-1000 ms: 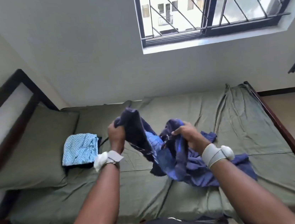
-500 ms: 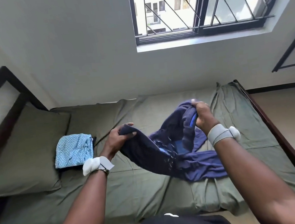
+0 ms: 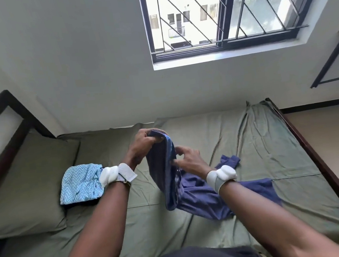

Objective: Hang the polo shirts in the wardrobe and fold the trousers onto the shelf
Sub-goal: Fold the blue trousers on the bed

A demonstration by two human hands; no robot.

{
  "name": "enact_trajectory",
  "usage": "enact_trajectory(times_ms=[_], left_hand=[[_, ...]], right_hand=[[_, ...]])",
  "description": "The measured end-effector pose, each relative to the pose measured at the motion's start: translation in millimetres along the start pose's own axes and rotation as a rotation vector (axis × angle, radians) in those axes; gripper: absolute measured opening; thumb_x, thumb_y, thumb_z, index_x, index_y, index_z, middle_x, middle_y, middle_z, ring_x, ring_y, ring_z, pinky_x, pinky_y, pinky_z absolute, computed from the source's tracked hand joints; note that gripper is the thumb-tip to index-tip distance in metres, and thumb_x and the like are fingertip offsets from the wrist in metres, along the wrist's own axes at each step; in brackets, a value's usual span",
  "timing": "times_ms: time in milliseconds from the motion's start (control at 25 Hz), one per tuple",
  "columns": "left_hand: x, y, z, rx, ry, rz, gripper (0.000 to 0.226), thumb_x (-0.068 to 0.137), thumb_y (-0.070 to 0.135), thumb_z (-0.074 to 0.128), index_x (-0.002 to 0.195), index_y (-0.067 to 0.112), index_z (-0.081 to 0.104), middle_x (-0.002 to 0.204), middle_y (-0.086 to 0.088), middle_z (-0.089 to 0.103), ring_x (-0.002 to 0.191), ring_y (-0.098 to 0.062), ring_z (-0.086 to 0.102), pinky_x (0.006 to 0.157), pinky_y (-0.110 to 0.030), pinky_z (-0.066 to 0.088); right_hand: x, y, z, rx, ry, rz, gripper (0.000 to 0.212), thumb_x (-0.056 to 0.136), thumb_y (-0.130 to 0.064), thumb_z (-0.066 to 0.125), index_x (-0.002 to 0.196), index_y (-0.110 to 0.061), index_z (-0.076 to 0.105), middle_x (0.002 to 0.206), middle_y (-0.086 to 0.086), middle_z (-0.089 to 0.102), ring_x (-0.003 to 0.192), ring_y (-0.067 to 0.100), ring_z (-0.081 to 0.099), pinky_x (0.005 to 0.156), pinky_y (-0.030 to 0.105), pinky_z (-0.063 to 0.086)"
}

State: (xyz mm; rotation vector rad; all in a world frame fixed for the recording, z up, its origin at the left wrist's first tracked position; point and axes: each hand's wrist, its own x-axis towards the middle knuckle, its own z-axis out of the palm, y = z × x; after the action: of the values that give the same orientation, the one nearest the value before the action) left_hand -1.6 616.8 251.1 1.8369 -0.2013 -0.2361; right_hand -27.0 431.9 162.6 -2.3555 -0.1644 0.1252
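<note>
A navy blue garment point(image 3: 195, 191) hangs from my hands over the green bed, its lower part trailing on the sheet. My left hand point(image 3: 144, 142) grips one upper edge of it, raised above the mattress. Just to the right and lower, my right hand point(image 3: 186, 159) pinches the cloth with curled fingers. I cannot tell whether the garment is a shirt or trousers. A folded light blue zigzag-patterned garment point(image 3: 80, 184) lies on top of something dark, at the pillow's right edge.
The bed point(image 3: 261, 138) with a green sheet fills the lower view, with a dark wooden frame point(image 3: 327, 173) and a green pillow point(image 3: 26, 184) at left. A barred window point(image 3: 214, 11) is in the wall behind. A dark metal rack point(image 3: 331, 59) stands at far right.
My left hand rose and moved right with its edge of the navy garment. My right hand came left and down, so both hands are now close together.
</note>
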Motion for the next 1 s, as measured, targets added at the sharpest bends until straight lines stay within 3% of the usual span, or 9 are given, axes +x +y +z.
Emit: enact_trajectory(times_ms=[120, 200, 320, 480, 600, 680, 800, 920, 1000], left_hand=[[-5, 17, -10, -0.204, 0.013, 0.051, 0.01, 0.075, 0.009, 0.066, 0.083, 0.014, 0.068, 0.084, -0.009, 0.066, 0.081, -0.022, 0.06, 0.08, -0.037, 0.046], [-10, 27, -18, -0.263, 0.059, 0.088, 0.01, 0.077, 0.011, 0.069, 0.081, 0.019, 0.065, 0.079, -0.003, 0.063, 0.075, -0.016, 0.058, 0.071, -0.028, 0.046], [-14, 36, -32, -0.315, 0.06, 0.129, 0.012, 0.077, 0.007, 0.071, 0.086, 0.014, 0.068, 0.083, -0.005, 0.066, 0.077, -0.017, 0.061, 0.074, -0.026, 0.05], [-26, 41, -58, -0.294, -0.071, 0.158, 0.019, 0.073, 0.013, 0.075, 0.09, 0.005, 0.072, 0.09, -0.011, 0.067, 0.086, -0.024, 0.061, 0.082, -0.031, 0.047], [-43, 49, -77, -0.325, -0.21, 0.193, 0.025, 0.071, 0.017, 0.079, 0.087, 0.001, 0.071, 0.09, -0.009, 0.063, 0.086, -0.02, 0.06, 0.079, -0.024, 0.047], [-52, 48, -95, -0.168, -0.253, 0.151, 0.024, 0.073, 0.014, 0.078, 0.087, -0.004, 0.071, 0.092, -0.009, 0.061, 0.086, -0.016, 0.059, 0.078, -0.02, 0.046], [-48, 25, -117, 0.422, -0.327, -0.065, 0.004, 0.079, 0.013, 0.077, 0.077, 0.01, 0.077, 0.085, -0.012, 0.063, 0.074, -0.011, 0.058, 0.068, -0.021, 0.045], [-43, -18, -106, 1.046, -0.409, -0.311, 0.024, 0.085, 0.028, 0.071, 0.067, 0.011, 0.067, 0.067, -0.006, 0.063, 0.064, -0.017, 0.057, 0.058, -0.026, 0.042], [-45, -45, -87, 1.168, -0.321, -0.376, 0.03, 0.081, 0.03, 0.064, 0.071, 0.002, 0.063, 0.068, -0.013, 0.06, 0.068, -0.028, 0.059, 0.058, -0.031, 0.044]], right_hand=[[-1, 6, 21, -0.023, 0.077, 0.006, 0.03, 0.078, -0.04, 0.058, 0.105, -0.028, 0.066, 0.102, -0.008, 0.07, 0.096, 0.018, 0.063, 0.094, 0.04, 0.044], [-4, -2, 31, 0.069, 0.123, -0.051, 0.036, 0.077, -0.043, 0.057, 0.108, -0.027, 0.062, 0.103, -0.005, 0.065, 0.095, 0.02, 0.06, 0.089, 0.038, 0.045], [-2, -9, 33, 0.168, 0.163, -0.092, 0.037, 0.081, -0.042, 0.057, 0.115, -0.027, 0.059, 0.105, -0.005, 0.061, 0.095, 0.016, 0.055, 0.088, 0.033, 0.04], [4, 19, 27, -0.26, 0.144, -0.067, 0.02, 0.076, -0.018, 0.053, 0.095, -0.019, 0.057, 0.095, 0.003, 0.062, 0.094, 0.028, 0.058, 0.077, 0.034, 0.032], [5, 63, 11, -0.488, 0.153, 0.147, 0.021, 0.079, -0.012, 0.054, 0.099, -0.018, 0.055, 0.102, 0.005, 0.063, 0.101, 0.028, 0.059, 0.083, 0.036, 0.038], [7, 82, -8, -0.383, 0.294, 0.377, 0.021, 0.081, -0.009, 0.052, 0.101, -0.01, 0.057, 0.105, 0.013, 0.064, 0.1, 0.034, 0.061, 0.083, 0.038, 0.044], [24, 89, -48, 0.281, 0.587, 0.853, 0.028, 0.088, -0.009, 0.049, 0.113, 0.001, 0.056, 0.118, 0.022, 0.063, 0.105, 0.039, 0.061, 0.083, 0.039, 0.048], [45, 84, -68, 0.953, 0.713, 0.917, 0.016, 0.089, -0.004, 0.047, 0.098, 0.001, 0.059, 0.11, 0.01, 0.059, 0.092, 0.025, 0.06, 0.064, 0.034, 0.048], [51, 78, -71, 0.895, 0.75, 0.919, 0.019, 0.085, -0.004, 0.05, 0.098, 0.001, 0.062, 0.101, 0.008, 0.059, 0.085, 0.018, 0.054, 0.068, 0.032, 0.046]])
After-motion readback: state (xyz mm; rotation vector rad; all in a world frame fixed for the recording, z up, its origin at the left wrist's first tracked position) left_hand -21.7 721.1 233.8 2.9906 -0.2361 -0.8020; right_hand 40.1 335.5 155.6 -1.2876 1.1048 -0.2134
